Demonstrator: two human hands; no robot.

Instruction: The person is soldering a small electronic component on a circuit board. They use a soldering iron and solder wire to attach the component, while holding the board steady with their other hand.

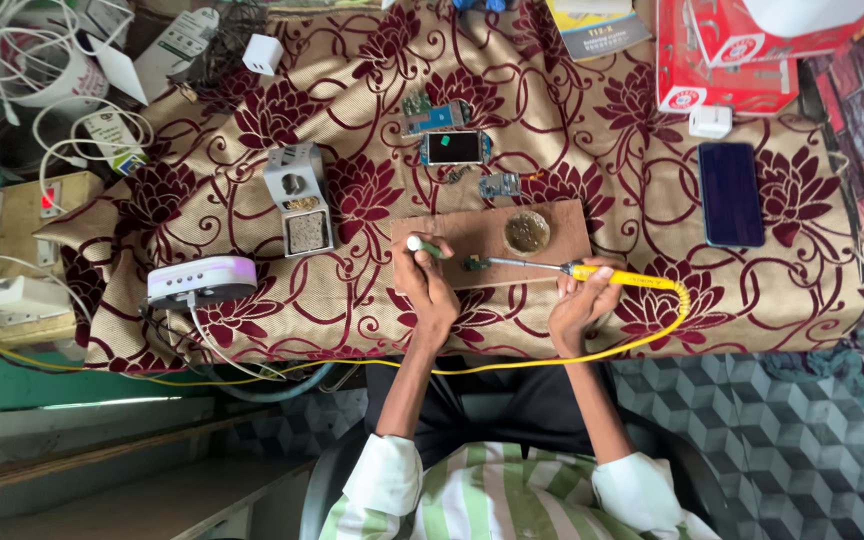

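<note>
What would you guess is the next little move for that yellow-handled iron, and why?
Probably a short nudge of the soldering iron in the right hand leftward, bringing its tip onto the small part on the wooden board. The tip sits just beside that part, and the left hand holds a green-tipped tool close by.

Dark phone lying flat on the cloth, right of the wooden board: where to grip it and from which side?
Judging by its pose, take the phone by its two long edges, coming straight down from above. It lies flat, screen up, long axis running away from the person, with bare cloth along both long sides. The white plug sits close to its far end, so that end is the more crowded approach.
</note>
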